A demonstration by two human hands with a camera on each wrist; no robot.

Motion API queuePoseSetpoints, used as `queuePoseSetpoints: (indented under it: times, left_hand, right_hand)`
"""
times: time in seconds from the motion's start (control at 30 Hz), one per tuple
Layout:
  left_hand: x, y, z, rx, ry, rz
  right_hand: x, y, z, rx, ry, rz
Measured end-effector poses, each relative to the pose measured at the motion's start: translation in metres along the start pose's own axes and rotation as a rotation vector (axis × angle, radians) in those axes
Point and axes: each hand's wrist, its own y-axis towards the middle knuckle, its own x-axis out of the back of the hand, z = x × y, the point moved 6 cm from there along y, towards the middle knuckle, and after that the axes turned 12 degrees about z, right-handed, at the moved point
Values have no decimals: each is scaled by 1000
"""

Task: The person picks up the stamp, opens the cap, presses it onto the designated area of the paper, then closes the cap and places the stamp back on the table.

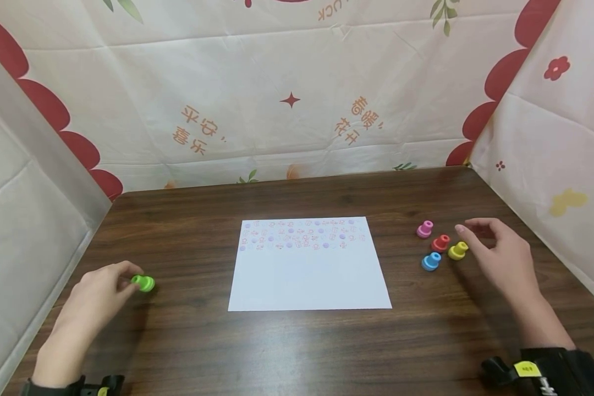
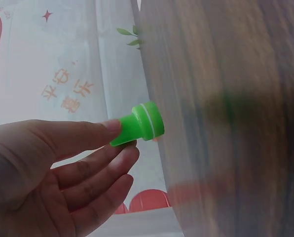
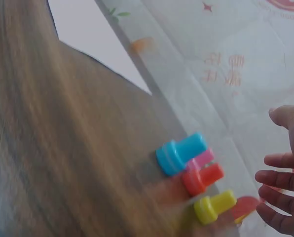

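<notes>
My left hand pinches a green stamp by its narrow handle between thumb and fingers, at the left side of the table. The stamp's wide end faces the tabletop in the left wrist view. Over on the right, my right hand holds nothing, its fingers loosely bent beside a group of small stamps. Nearest to it stands a yellow stamp. A red stamp, a blue stamp and a pink stamp stand close by, handles up.
A white sheet of paper lies mid-table, with rows of small red and purple prints along its far part. Dark wood-grain tabletop surrounds it. A patterned white cloth rises behind the table and along both sides.
</notes>
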Motion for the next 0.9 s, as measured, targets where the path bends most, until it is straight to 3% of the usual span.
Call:
queuePoseSetpoints:
  times: [0.27, 0.57, 0.9]
  left_hand:
    - [6, -2, -26, -69, -43, -41]
    - [14, -4, -65, -147, -81, -80]
    - [12, 0, -105, -294, -289, -93]
  right_hand:
    - [3, -3, 31, 38, 42, 16]
    - [0, -12, 70, 118, 88, 70]
    - [-13, -19, 103, 193, 88, 127]
